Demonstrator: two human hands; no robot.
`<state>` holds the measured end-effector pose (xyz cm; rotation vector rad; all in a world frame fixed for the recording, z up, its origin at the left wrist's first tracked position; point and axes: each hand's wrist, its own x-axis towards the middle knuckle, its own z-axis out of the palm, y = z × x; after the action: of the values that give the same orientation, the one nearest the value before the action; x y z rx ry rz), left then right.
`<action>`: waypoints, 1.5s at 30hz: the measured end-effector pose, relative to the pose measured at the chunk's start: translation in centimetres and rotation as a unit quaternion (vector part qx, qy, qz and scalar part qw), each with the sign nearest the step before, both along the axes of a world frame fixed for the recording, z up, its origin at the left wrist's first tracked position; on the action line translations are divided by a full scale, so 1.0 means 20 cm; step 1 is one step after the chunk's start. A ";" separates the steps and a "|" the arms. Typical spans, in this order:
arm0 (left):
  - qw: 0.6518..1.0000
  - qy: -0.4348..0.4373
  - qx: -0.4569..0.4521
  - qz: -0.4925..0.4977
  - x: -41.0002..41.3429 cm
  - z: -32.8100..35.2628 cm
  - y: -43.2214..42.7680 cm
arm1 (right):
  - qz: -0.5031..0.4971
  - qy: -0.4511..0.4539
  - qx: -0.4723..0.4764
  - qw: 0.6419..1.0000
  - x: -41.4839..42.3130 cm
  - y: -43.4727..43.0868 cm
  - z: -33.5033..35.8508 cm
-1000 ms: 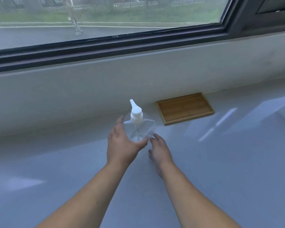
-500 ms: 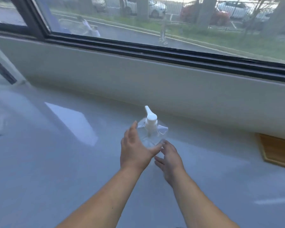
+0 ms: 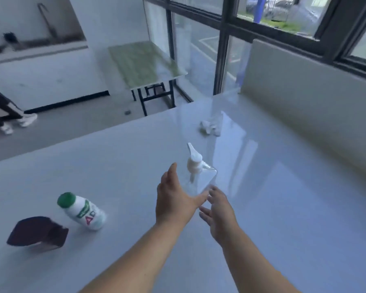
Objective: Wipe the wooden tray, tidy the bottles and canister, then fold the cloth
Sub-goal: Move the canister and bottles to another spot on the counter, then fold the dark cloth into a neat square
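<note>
A clear pump bottle (image 3: 199, 178) with a white pump head stands upright at the middle of the white table. My left hand (image 3: 175, 199) wraps its left side and holds it. My right hand (image 3: 219, 210) is beside the bottle's base on the right, fingers apart, fingertips close to the bottle. A white bottle with a green cap (image 3: 81, 211) stands tilted at the left. Beside it sits a dark brown canister (image 3: 37, 233). A crumpled white cloth (image 3: 209, 126) lies farther back. The wooden tray is out of view.
The white table's far edge (image 3: 114, 127) runs diagonally at the back left. A low white wall (image 3: 304, 85) under the window borders the table on the right. Beyond stand a green-topped folding table (image 3: 144, 62) and a person's legs (image 3: 6, 113).
My view has swung far to the left: the wooden tray has left the frame and the green-capped bottle, canister and cloth have come in. My hands stay at the pump bottle.
</note>
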<state>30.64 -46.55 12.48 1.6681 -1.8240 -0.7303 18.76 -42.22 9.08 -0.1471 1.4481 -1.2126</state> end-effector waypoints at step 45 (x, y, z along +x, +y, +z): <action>0.994 -0.026 0.104 0.002 0.37 -0.38 0.39 | 0.110 0.263 -0.006 0.959 0.03 0.45 -0.12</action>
<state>38.07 -38.73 4.86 1.8369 -1.8316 -0.9105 19.40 -33.27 6.67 -0.6638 1.8218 -1.0396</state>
